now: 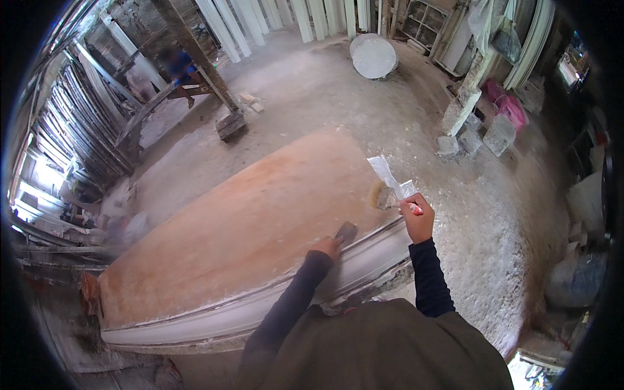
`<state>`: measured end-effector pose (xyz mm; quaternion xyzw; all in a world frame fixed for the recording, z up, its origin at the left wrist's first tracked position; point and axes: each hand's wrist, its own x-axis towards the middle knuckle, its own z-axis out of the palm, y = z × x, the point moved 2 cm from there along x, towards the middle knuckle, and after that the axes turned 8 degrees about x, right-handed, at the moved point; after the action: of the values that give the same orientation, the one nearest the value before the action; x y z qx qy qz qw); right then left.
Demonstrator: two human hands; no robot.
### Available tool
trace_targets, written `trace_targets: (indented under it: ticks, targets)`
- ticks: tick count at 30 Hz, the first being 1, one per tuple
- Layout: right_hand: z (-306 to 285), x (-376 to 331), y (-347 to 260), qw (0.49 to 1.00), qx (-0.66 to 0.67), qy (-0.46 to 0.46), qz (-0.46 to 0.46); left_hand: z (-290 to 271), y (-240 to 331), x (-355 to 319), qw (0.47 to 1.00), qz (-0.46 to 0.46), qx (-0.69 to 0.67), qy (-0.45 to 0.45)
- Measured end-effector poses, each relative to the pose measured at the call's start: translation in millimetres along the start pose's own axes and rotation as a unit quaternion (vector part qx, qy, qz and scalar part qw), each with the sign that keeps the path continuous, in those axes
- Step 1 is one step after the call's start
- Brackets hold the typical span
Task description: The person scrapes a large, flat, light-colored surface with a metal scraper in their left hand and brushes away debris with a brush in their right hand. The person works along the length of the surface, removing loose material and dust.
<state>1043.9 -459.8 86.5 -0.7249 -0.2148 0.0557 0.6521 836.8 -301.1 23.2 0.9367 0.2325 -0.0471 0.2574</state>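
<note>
From here I see two hands at one long, orange-brown surface [240,221]. The left hand [327,247] has its fingers closed around one dark grey block [349,230], at the near edge. The right hand's [418,218] fingers are wrapped around one red-and-white handle [415,208], near one tan-bristled brush head [377,194]. One long white moulding [227,314] runs along this edge.

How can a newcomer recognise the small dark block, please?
Find the broad orange-brown surface across the middle. At its near edge, the grip of the left hand holds the block. It is small, dark grey, unlike the crinkled white strip farther right.
</note>
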Motion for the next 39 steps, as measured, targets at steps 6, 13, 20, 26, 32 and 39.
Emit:
trace_targets:
  ticks: [6,13,20,26,32,39]
  targets:
    - [-34,-13,-24,1.000,-0.016,0.005,-0.005,20,-16,21,0.997,0.057,0.042,-0.004]
    - [-52,-25,-27,0.998,0.038,0.031,0.026,-6,31,41,0.992,0.009,0.096,-0.085]
    - [-60,-27,-29,1.000,0.005,0.022,0.009,55,-28,80,0.996,0.041,0.067,-0.043]
    - [-67,-32,-23,0.999,0.005,0.045,0.030,14,29,81,0.998,-0.016,0.050,-0.017]
    - [-64,-28,-27,1.000,-0.012,0.019,0.014,-20,38,60,0.994,0.001,0.086,-0.069]
    - [-58,-26,-38,1.000,-0.010,0.000,-0.001,15,47,117,0.996,-0.053,-0.051,0.056]
